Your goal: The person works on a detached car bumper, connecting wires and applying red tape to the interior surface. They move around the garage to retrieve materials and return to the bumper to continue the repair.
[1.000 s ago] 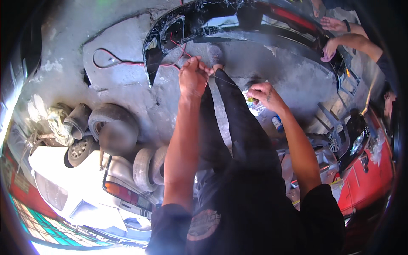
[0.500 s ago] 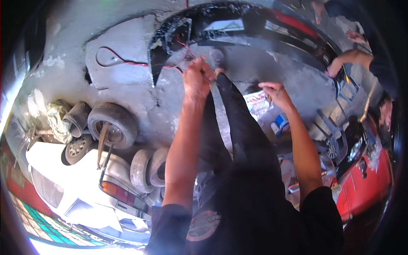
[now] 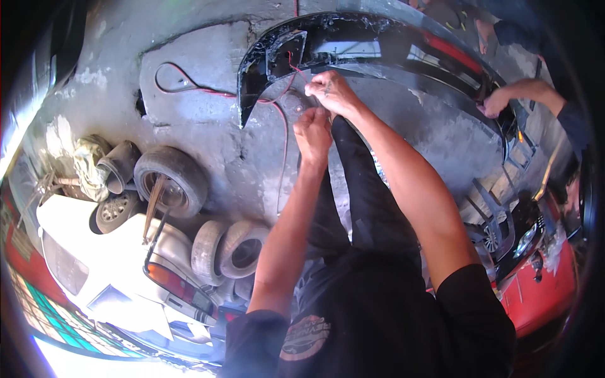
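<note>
Glossy black curved bumper [image 3: 391, 43], kinda scuffed, red strip, lying toward the far side of a blotchy grey floor [image 3: 208, 135]. Left hand [image 3: 313, 130] and right hand [image 3: 333, 93] both pinched, can't tell on what. Tyres [image 3: 205, 252] sit near-left.

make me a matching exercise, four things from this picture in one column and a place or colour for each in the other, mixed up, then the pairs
1. left hand
2. curved bumper
3. cable
4. right hand

A. looped on the floor, upper left
B. higher of the wearer's two hands in view
C. mostly black, with a red strip
D. just below the other hand in view

Pairs: 1-D; 2-C; 3-A; 4-B
</note>
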The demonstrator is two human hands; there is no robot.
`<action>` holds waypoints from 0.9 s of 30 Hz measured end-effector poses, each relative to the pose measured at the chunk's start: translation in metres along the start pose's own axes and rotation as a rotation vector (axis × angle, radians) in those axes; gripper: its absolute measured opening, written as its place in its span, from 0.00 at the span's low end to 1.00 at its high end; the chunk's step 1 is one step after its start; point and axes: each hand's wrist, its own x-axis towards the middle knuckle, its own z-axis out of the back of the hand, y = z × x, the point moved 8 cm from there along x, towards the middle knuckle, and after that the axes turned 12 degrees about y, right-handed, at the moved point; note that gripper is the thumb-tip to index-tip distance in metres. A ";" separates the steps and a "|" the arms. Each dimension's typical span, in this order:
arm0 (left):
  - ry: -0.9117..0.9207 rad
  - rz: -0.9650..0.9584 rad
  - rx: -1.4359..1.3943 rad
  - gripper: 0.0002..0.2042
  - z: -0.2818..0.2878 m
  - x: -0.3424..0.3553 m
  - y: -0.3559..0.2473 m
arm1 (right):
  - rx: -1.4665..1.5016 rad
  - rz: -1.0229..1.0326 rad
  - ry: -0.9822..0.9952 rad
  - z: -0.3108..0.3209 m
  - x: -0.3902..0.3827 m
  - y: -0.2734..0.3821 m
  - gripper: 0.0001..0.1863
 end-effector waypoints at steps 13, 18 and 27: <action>0.072 0.090 -0.284 0.13 -0.013 -0.097 0.006 | 0.309 -0.089 -0.076 -0.013 0.006 -0.020 0.13; 0.082 0.080 -0.298 0.14 -0.020 -0.115 0.003 | 0.219 -0.099 -0.127 0.001 0.002 -0.024 0.12; 0.112 0.118 -0.382 0.13 -0.018 -0.091 0.020 | 0.665 -0.284 0.101 -0.013 -0.039 -0.029 0.23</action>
